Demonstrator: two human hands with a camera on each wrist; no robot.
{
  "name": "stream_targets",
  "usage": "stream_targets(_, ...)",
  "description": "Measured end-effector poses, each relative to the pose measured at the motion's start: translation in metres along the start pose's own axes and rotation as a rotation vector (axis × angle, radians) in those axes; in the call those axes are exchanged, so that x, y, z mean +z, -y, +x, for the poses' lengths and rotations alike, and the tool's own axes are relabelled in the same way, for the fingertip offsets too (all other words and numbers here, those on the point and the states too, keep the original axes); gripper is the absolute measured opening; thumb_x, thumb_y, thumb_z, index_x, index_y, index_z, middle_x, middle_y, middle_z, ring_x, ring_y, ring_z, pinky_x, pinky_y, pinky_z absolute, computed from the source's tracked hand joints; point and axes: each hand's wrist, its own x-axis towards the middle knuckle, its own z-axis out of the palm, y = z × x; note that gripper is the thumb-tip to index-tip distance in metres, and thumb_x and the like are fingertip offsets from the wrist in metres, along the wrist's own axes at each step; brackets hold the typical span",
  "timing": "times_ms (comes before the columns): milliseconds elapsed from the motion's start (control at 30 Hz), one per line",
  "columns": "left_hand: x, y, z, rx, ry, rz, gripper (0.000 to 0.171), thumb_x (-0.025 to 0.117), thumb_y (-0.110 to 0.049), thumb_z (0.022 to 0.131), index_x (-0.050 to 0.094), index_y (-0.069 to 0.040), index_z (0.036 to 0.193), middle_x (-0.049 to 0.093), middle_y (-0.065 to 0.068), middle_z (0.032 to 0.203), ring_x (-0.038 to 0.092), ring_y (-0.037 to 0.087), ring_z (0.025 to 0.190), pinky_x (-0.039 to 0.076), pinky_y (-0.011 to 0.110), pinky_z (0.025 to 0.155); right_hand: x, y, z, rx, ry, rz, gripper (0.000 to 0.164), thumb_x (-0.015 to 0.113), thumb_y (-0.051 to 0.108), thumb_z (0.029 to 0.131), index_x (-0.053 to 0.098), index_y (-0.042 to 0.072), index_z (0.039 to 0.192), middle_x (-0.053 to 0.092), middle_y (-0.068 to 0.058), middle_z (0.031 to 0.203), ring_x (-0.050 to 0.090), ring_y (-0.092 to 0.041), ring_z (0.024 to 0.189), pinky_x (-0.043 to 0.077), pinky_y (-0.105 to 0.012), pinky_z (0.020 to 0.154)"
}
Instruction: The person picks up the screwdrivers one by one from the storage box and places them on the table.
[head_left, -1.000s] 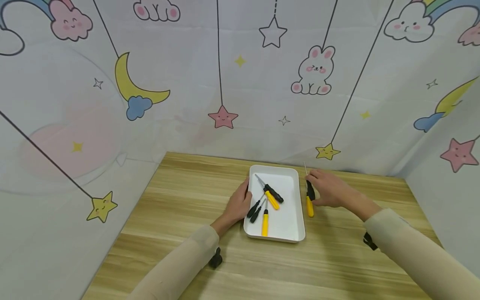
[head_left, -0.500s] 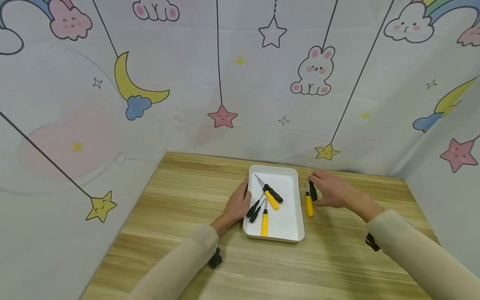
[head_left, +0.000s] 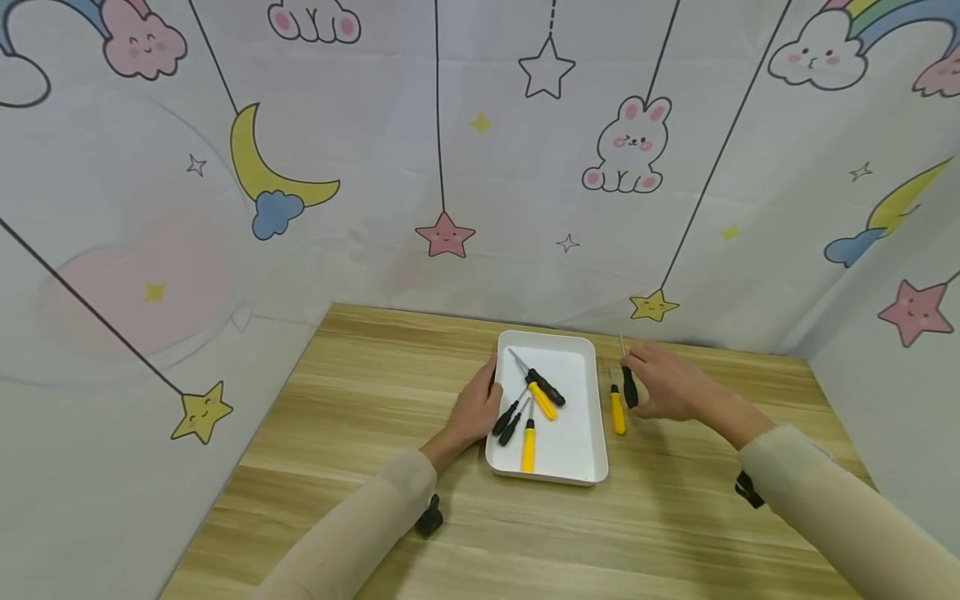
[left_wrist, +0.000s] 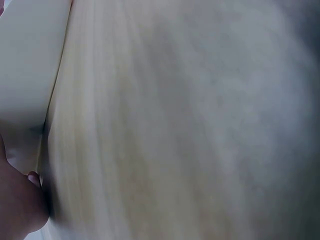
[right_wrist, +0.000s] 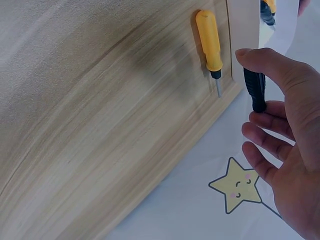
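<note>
A white tray (head_left: 579,442) sits on the wooden table (head_left: 360,400) and holds several black and yellow screwdrivers (head_left: 542,398). My left hand (head_left: 480,404) grips the tray's left rim, thumb over the edge; the left wrist view is blurred, showing the tray wall (left_wrist: 27,75) and a fingertip (left_wrist: 31,179). Just right of the tray, my right hand (head_left: 648,383) pinches a black-handled screwdriver (head_left: 630,387), its thin shaft pointing away from me. The right wrist view shows the black handle (right_wrist: 255,90) between thumb and fingers. A yellow-handled screwdriver (head_left: 617,411) lies on the table along the tray's right wall (right_wrist: 242,25).
Cloth backdrops printed with stars, moons and rabbits (head_left: 630,142) close in the table at the back and on both sides. Bare wood stretches left of the tray and toward the front edge (head_left: 562,542).
My right hand has taken up the black screwdriver from beside the yellow one and drawn it slightly right. The yellow one stays on the table. My left hand has not moved.
</note>
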Motion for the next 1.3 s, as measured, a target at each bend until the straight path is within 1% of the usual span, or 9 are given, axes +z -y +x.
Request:
stream_targets(167,0.001,0.002,0.001,0.001,0.005,0.006,0.059,0.039,-0.016,0.112,0.025,-0.003,0.168,0.032,0.012,0.171,0.031,0.027,0.157,0.028,0.045,0.127,0.000,-0.003,-0.001,0.012,-0.005,0.014,0.074,0.094,0.031,0.077,0.062,-0.004,0.134,0.063,-0.019,0.132,0.060,-0.042,0.120,0.052,-0.059,0.099)
stream_targets(500,0.000,0.000,0.000,-0.006,-0.002,0.001,0.060,0.040,-0.017,0.111,0.026,-0.003,0.168,0.032,0.012,0.171,0.032,0.028,0.157,0.029,0.047,0.126,0.004,-0.004,-0.003,0.040,0.013,-0.003,0.075,0.095,0.034,0.077,0.063,-0.003,0.134,0.064,-0.018,0.132,0.062,-0.041,0.119,0.053,-0.059,0.100)
stream_targets(667,0.000,0.000,0.000,-0.007,-0.004,0.008,0.060,0.039,-0.016,0.111,0.026,-0.003,0.168,0.033,0.012,0.171,0.032,0.028,0.156,0.029,0.046,0.126,0.009,-0.005,-0.004,0.037,0.017,-0.004,0.076,0.095,0.034,0.076,0.063,-0.002,0.135,0.063,-0.018,0.134,0.060,-0.042,0.121,0.053,-0.059,0.099)
stream_targets(900,0.000,-0.001,0.000,-0.020,-0.001,0.012,0.060,0.039,-0.017,0.112,0.025,-0.006,0.169,0.032,0.010,0.172,0.031,0.027,0.157,0.027,0.044,0.127,0.014,-0.005,-0.006,0.029,0.016,-0.024,0.077,0.096,0.034,0.076,0.064,-0.003,0.135,0.064,-0.019,0.133,0.061,-0.042,0.121,0.053,-0.059,0.100)
stream_targets(1067,0.001,-0.001,0.000,-0.016,-0.005,0.012,0.060,0.039,-0.017,0.111,0.026,-0.005,0.168,0.032,0.011,0.172,0.032,0.028,0.157,0.028,0.046,0.127,0.018,-0.005,-0.007,0.050,0.047,-0.019,0.078,0.095,0.037,0.077,0.063,-0.002,0.137,0.064,-0.021,0.136,0.060,-0.045,0.124,0.051,-0.060,0.102)
stream_targets(1300,0.001,-0.001,-0.001,-0.013,-0.002,0.004,0.060,0.039,-0.016,0.112,0.025,-0.004,0.168,0.032,0.011,0.171,0.032,0.027,0.157,0.028,0.045,0.127,0.027,-0.005,-0.010,0.078,0.070,-0.013,0.081,0.094,0.040,0.077,0.062,-0.002,0.139,0.059,-0.025,0.145,0.058,-0.047,0.129,0.050,-0.061,0.105)
